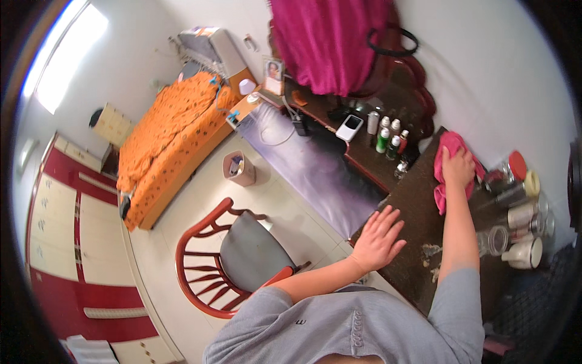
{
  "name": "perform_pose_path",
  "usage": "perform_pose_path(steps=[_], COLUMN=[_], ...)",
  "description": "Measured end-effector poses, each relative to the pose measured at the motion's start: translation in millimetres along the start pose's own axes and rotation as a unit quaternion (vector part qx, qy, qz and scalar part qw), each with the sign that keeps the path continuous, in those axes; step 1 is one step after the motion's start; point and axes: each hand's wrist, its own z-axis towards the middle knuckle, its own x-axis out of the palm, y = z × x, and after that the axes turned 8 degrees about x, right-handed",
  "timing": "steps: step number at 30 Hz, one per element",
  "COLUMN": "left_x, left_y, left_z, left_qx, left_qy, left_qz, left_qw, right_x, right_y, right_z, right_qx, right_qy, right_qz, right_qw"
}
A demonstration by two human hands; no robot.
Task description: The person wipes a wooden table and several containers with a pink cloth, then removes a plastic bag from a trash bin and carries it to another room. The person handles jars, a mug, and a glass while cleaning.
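Observation:
A bright pink cloth (pixel 440 200) lies bunched on the dark wooden tabletop (pixel 411 204), close to the wall. My right hand (pixel 458 169) presses down on it from above, fingers curled over its folds. Near the table's front edge, my left hand (pixel 379 240) is spread palm-down and holds nothing. Pale flaking patches (pixel 432 250) mark the wood between my two forearms. Several jars stand to the right of the cloth, among them one with a red lid (pixel 517 165).
A white mug (pixel 523 254) sits near the jars. Several small bottles (pixel 383 140) and a white device (pixel 349 128) stand on the dresser beyond. A magenta cloth (pixel 332 45) drapes over the dresser's upper part. A wooden chair (pixel 254 255) and a waste bin (pixel 239 170) stand on the floor.

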Motion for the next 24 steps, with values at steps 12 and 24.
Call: perform_pose_path(steps=[12,24], left_x=[-10,4], left_y=[16,28], left_z=[-19,15], left_qx=[0.057,0.018], left_qy=[-0.047,-0.2], left_qz=[-0.128,-0.394], left_qw=[0.989,0.897], right_x=[-40,-100], right_y=[3,-21], right_z=[-75,-145], right_qx=[-0.016,-0.229], right_qy=[0.063,0.177], right_qz=[-0.067,0.22], right_qw=[0.996,0.931])
